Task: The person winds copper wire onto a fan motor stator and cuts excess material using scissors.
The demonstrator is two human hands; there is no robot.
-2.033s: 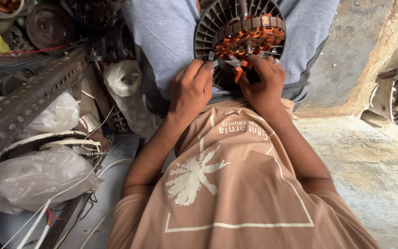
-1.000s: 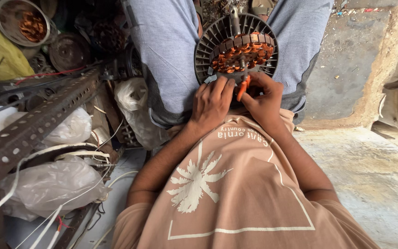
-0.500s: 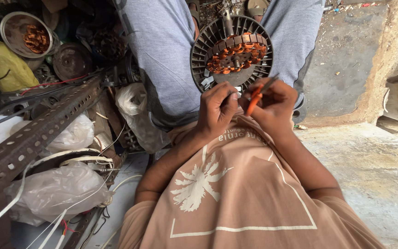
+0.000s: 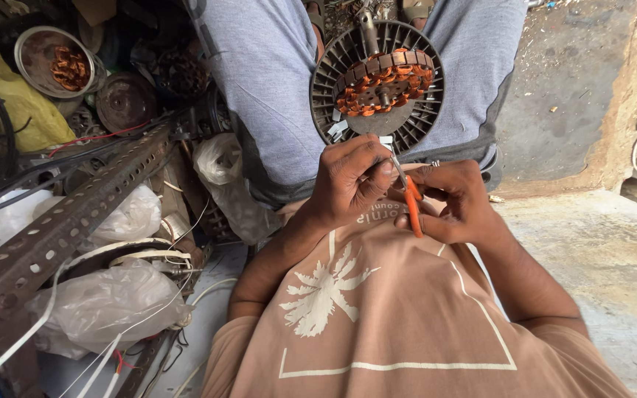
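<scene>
Right hand (image 4: 455,206) grips orange-handled cutters (image 4: 409,197), while the left hand (image 4: 352,180) pinches their tip at nine o'clock. Just above, at twelve o'clock, the fan motor (image 4: 377,85) with copper windings rests between grey-trousered knees.

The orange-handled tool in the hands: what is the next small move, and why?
Probably bring the tip of the orange-handled tool up to the motor stator. The right hand grips its handles, the left hand pinches its metal end, and both sit just below the copper coils.
</scene>
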